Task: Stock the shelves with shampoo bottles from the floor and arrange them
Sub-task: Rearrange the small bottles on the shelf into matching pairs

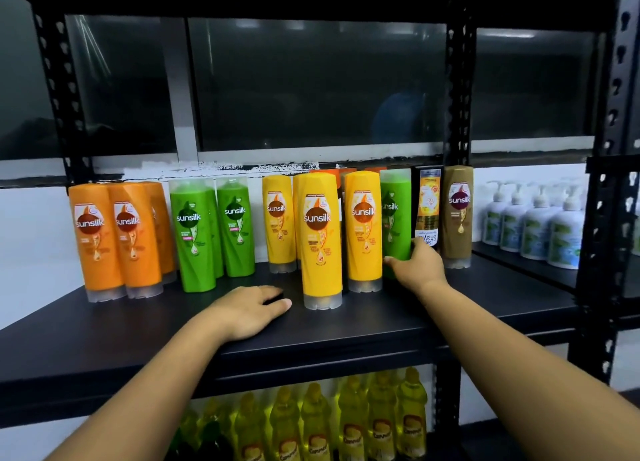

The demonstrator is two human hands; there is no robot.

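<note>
- The right hand [417, 264], right of centre, curls thumb and fingers round the foot of a green bottle [394, 218].
- That bottle stands upright on the shelf [485, 304], between a yellow bottle [363, 232] and a black bottle [427, 211].
- The left hand [249, 310], mid-frame, lies palm down on the shelf, fingers relaxed, holding nothing, just left of the front yellow bottle [321, 238].
- Orange bottles [95, 238] stand at the left.

I read "sunsilk" in white on the tall orange plastic bottles [95, 238] at nine o'clock, the paired green plastic bottles [194, 235], the yellow plastic bottles [320, 238] at centre, the lone green plastic bottle [394, 218] and the brown plastic bottle [459, 214] at three o'clock. Between those last two, the black-and-gold bottle [427, 211] carries upside-down print that I make out as "shayla". The labels on the yellow liquid bottles [381, 422] at six o'clock are too blurred for me to read.
</note>
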